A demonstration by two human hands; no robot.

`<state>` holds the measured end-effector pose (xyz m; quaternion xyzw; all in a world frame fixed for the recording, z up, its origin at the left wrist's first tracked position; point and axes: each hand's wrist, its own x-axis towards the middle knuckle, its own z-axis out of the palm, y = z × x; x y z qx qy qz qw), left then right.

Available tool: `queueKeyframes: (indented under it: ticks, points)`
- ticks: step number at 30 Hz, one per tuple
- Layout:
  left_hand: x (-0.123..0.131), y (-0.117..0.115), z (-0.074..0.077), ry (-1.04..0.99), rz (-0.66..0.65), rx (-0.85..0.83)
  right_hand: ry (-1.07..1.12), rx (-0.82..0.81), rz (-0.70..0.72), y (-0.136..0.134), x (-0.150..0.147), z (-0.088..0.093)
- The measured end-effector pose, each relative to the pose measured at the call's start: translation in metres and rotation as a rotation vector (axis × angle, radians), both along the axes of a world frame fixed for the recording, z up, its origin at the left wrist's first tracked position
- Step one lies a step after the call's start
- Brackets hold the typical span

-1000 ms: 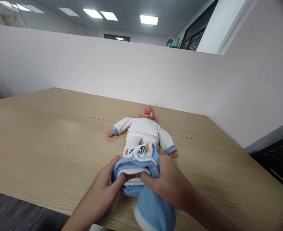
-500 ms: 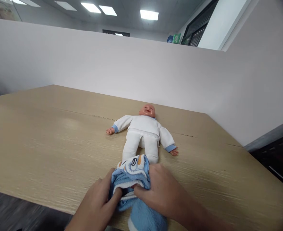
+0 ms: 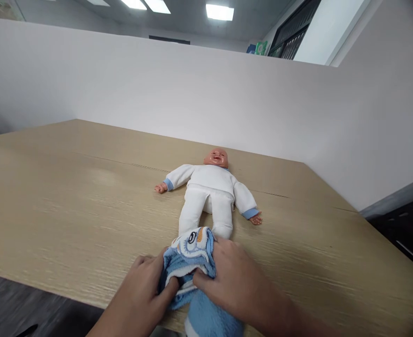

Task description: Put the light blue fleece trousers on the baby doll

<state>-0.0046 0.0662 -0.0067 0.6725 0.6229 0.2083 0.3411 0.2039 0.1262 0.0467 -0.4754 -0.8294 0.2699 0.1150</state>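
Note:
A baby doll (image 3: 211, 187) in a white top and white trousers with blue cuffs lies on its back, arms spread, head away from me. In front of its legs is a bunched blue and white fleecy doll garment (image 3: 190, 255) with an embroidered eye and orange patches. My left hand (image 3: 146, 283) grips its left side, thumb at the white-edged opening. My right hand (image 3: 229, 274) pinches the right side, thumb tucked in the opening. Part of the blue fabric hangs down toward me below my right hand. The doll's feet are hidden behind the garment.
The wooden table (image 3: 87, 201) carries the doll, and its front edge runs past my left forearm. A white partition wall (image 3: 157, 89) rises behind the table. Dark floor (image 3: 13, 304) shows at lower left, and a dark object (image 3: 402, 224) stands beyond the right edge.
Both hands keep their hold on the garment, which has shifted very slightly to the left. The doll lies as before; the camera view has moved a little.

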Motion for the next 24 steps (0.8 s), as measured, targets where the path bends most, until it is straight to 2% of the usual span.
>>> queueKeyframes:
  ticks: [12, 20, 24]
  points:
    - [-0.001, 0.001, -0.002, 0.009, 0.019, -0.039, -0.186, -0.032, -0.054, -0.012, -0.012, 0.003]
    - [0.001, -0.002, -0.012, -0.040, 0.042, 0.162, -0.088, -0.020, 0.005, -0.006, -0.006, -0.001]
    - [0.002, -0.004, -0.016, -0.069, 0.055, 0.184, -0.062, -0.048, 0.010, -0.004, -0.003, -0.005]
